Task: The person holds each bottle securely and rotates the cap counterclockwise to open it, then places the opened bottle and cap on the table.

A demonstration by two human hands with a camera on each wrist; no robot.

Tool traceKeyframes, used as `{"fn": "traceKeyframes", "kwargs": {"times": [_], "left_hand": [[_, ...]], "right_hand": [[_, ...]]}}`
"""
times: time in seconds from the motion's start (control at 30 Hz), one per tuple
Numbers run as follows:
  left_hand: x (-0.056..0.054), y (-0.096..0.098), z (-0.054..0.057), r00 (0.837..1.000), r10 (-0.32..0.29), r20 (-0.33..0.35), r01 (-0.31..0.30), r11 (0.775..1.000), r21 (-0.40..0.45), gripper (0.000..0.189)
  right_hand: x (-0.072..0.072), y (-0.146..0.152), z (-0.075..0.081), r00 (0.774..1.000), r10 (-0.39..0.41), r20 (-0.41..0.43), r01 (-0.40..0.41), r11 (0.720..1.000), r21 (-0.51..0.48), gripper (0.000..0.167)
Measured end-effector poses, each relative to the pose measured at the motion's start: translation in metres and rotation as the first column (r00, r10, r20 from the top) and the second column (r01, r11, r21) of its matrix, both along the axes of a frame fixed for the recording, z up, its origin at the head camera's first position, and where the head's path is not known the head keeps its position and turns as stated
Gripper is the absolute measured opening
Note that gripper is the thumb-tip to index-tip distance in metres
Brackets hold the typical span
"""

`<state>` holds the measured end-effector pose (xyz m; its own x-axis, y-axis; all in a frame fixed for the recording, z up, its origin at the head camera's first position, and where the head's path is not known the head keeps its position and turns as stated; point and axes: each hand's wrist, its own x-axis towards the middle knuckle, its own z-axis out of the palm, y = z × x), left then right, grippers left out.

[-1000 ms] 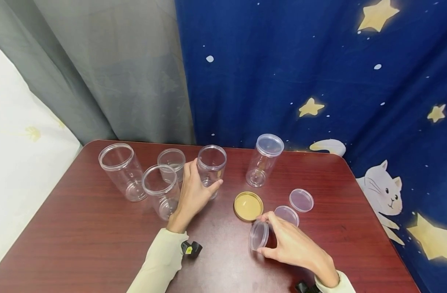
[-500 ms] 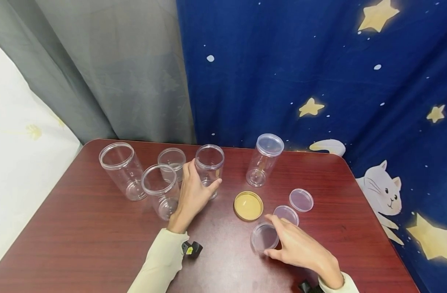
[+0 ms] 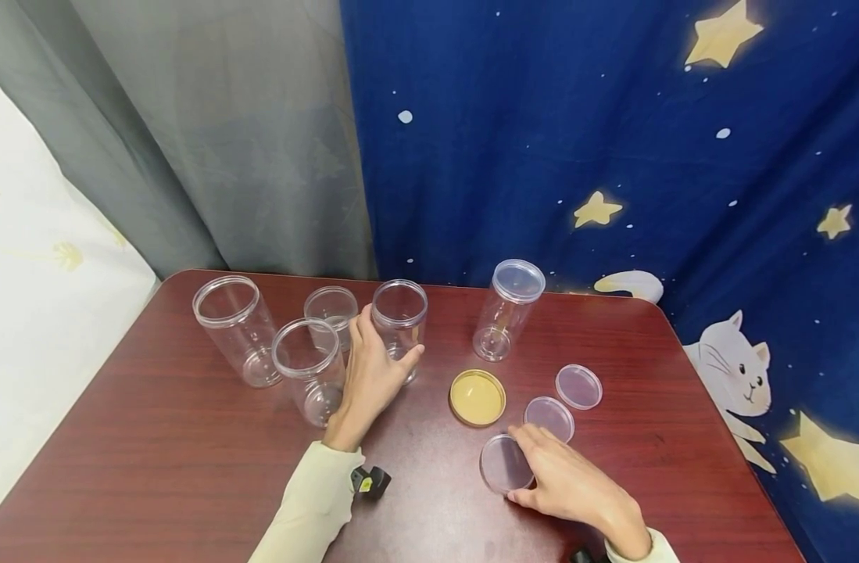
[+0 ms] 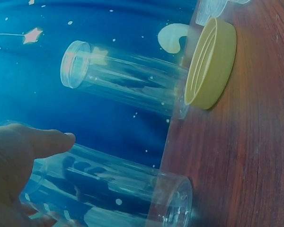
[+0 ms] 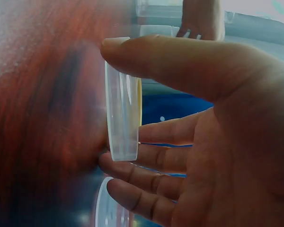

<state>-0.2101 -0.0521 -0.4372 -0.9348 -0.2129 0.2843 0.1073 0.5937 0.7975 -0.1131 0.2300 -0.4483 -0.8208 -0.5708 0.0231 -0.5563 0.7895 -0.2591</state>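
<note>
My left hand grips an open clear plastic jar, thumb on one side and fingers on the other. In the left wrist view that jar stands upright with its base at the table. My right hand holds a clear lid by its rim between thumb and fingers. The right wrist view shows this lid edge-on, low over or on the table; which, I cannot tell. Two more clear lids lie beyond the hand, and a gold lid lies to its left.
A tall jar with its lid on stands at the back right. Left of my left hand are a large open jar, another open jar and a short one. Curtains hang behind the table's back edge.
My right hand has lowered the clear lid from a tilted, nearly on-edge pose to flat. The jar in my left hand has shifted slightly left.
</note>
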Motion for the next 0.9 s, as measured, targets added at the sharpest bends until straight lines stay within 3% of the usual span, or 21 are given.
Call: {"fn": "traceKeyframes", "kwargs": {"times": [0.17, 0.33, 0.57, 0.8, 0.9], "left_hand": [[0.002, 0.003, 0.002, 0.998, 0.014, -0.055, -0.014, 1.0, 0.008, 0.111], [0.006, 0.008, 0.005, 0.984, 0.017, -0.178, -0.026, 0.998, -0.049, 0.121], [0.012, 0.016, 0.011, 0.924, -0.029, -0.382, -0.045, 0.982, -0.184, 0.121], [0.017, 0.021, 0.019, 0.876, -0.064, -0.477, -0.093, 0.95, -0.299, 0.109], [0.019, 0.024, 0.024, 0.846, -0.078, -0.528, -0.11, 0.943, -0.315, 0.098]], "right_hand": [[-0.001, -0.001, -0.004, 1.0, -0.016, 0.007, 0.016, 1.0, 0.014, 0.07], [-0.001, -0.002, -0.005, 1.0, -0.02, 0.002, 0.02, 1.0, 0.015, 0.069], [-0.002, -0.003, -0.007, 0.999, -0.044, 0.021, 0.043, 0.999, 0.024, 0.07], [-0.003, -0.005, -0.008, 0.997, -0.059, 0.044, 0.058, 0.998, 0.03, 0.072], [-0.003, -0.005, -0.008, 0.997, -0.06, 0.044, 0.059, 0.998, 0.031, 0.073]]}}
